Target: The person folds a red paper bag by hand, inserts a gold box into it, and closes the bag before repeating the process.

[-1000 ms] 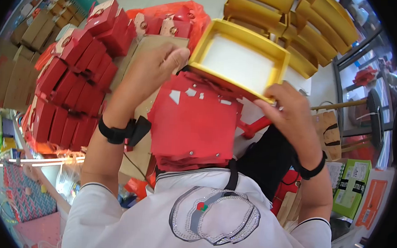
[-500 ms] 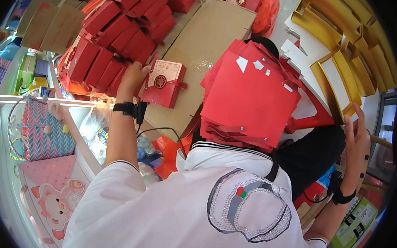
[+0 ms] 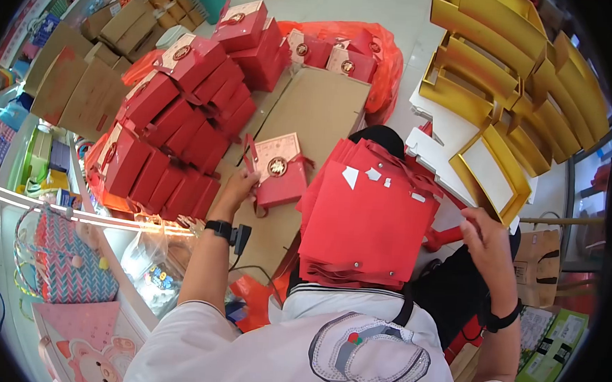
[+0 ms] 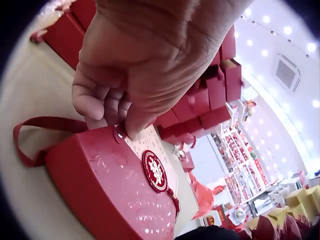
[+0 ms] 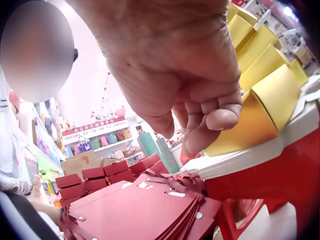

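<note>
A red gift box (image 3: 281, 189) with a pale patterned lid and a round medallion sits on the cardboard to the left of the lap. My left hand (image 3: 237, 191) grips its near left edge, thumb and fingertips at the ribbon; a ribbon loop (image 4: 35, 125) stands out beside the box in the left wrist view. A stack of flat red card sheets (image 3: 367, 230) with metal studs lies on my lap. Over its right side, my right hand (image 3: 488, 245) hovers with loosely bent fingers and nothing in them, close to a gold tray (image 3: 472, 181) with a white bottom.
Finished red boxes (image 3: 173, 127) are piled on the left, with more on an orange plastic bag (image 3: 387, 70) ahead. Several gold trays (image 3: 482, 55) crowd a white-topped red stool at right. A brown cardboard box (image 3: 326, 98) lies between, and a green box (image 3: 555, 350) stands at lower right.
The gold tray went from my right hand over the lap to the others at right. My left hand moved from beside the piled boxes onto the gift box; my right hand came back toward the lap.
</note>
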Available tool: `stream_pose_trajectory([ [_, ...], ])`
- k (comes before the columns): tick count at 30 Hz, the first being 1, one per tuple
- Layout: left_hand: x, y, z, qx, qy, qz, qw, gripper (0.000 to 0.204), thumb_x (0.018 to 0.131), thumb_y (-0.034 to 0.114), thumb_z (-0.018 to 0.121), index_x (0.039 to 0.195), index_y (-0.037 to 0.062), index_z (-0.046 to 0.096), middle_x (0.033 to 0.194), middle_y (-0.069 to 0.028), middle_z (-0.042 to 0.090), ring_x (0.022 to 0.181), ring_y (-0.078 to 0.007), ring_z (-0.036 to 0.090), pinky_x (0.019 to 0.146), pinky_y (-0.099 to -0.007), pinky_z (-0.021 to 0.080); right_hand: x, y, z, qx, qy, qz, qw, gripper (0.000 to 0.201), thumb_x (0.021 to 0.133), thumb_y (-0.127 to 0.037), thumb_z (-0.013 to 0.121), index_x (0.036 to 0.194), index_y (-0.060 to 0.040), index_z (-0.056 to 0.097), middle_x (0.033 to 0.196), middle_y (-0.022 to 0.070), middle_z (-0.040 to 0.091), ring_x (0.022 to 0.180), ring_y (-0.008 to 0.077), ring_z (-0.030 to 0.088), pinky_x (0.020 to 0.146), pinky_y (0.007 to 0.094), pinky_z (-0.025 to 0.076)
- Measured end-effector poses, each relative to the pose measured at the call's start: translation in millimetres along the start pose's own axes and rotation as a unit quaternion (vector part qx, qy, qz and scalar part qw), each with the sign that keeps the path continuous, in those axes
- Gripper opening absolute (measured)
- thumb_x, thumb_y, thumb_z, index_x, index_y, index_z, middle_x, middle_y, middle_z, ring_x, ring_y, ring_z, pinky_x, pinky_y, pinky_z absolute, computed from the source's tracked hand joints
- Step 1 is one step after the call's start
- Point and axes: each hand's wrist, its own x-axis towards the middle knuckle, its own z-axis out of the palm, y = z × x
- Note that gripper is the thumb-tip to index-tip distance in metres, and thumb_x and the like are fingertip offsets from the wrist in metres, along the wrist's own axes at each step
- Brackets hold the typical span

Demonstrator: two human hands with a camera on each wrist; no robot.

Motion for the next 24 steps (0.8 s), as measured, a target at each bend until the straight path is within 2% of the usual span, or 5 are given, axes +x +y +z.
stream_pose_trajectory([
  [6, 116.2, 59.2, 67.7, -0.167, -0.051, 0.014, 0.984, 0.022, 0.104, 0.026, 0.055, 0.11, 0.0049, 0.056, 0.093, -0.007, 0.065, 0.07, -0.019, 0.068, 0.059, -0.0339, 0.063, -1.4, 15.7, 33.7, -0.028, -0.029, -0.003, 0.999, 0.034, 0.092, -0.016, 0.072, 0.119, 0.0042, 0.064, 0.083, 0.0194, 0.069, 0.072, 0.0305, 0.069, 0.068, 0.0388, 0.054],
  [15, 194.2, 121.4, 134.6, -0.293, -0.109, 0.049, 0.949, 0.027, 0.106, 0.02, 0.053, 0.119, -0.0034, 0.057, 0.115, -0.0182, 0.066, 0.102, -0.0314, 0.071, 0.084, -0.0444, 0.064, -0.2, 29.4, 60.6, 0.069, -0.107, 0.109, 0.986, 0.045, 0.096, -0.023, 0.068, 0.128, 0.008, 0.058, 0.09, 0.0192, 0.071, 0.079, 0.0259, 0.07, 0.071, 0.0373, 0.054],
  [19, 160.8, 145.5, 130.0, -0.189, -0.109, 0.044, 0.975, 0.041, 0.105, 0.029, 0.056, 0.131, -0.003, 0.052, 0.129, -0.0208, 0.061, 0.114, -0.033, 0.066, 0.088, -0.0454, 0.062, 4.3, 45.7, 66.8, 0.106, -0.101, 0.116, 0.982, 0.049, 0.098, -0.027, 0.067, 0.131, 0.0085, 0.056, 0.104, 0.0215, 0.071, 0.088, 0.0248, 0.07, 0.078, 0.0364, 0.054],
  [20, 158.7, 141.9, 127.2, -0.12, -0.113, 0.047, 0.985, 0.057, 0.102, 0.042, 0.058, 0.138, -0.0017, 0.048, 0.136, -0.0201, 0.057, 0.117, -0.0323, 0.065, 0.086, -0.0444, 0.061, 6.1, 55.7, 70.6, 0.113, -0.089, 0.108, 0.984, 0.051, 0.099, -0.028, 0.066, 0.133, 0.0084, 0.055, 0.109, 0.0223, 0.07, 0.091, 0.0246, 0.07, 0.08, 0.036, 0.054],
  [24, 50.3, 179.0, 122.1, -0.052, -0.203, 0.068, 0.976, 0.081, 0.098, 0.058, 0.057, 0.15, -0.0015, 0.038, 0.143, -0.0202, 0.053, 0.128, -0.0309, 0.058, 0.099, -0.0452, 0.052, 15.3, 86.1, 87.4, 0.194, -0.127, 0.183, 0.955, 0.071, 0.097, -0.044, 0.067, 0.144, 0.0038, 0.045, 0.126, 0.0193, 0.065, 0.109, 0.0264, 0.067, 0.089, 0.0341, 0.054],
])
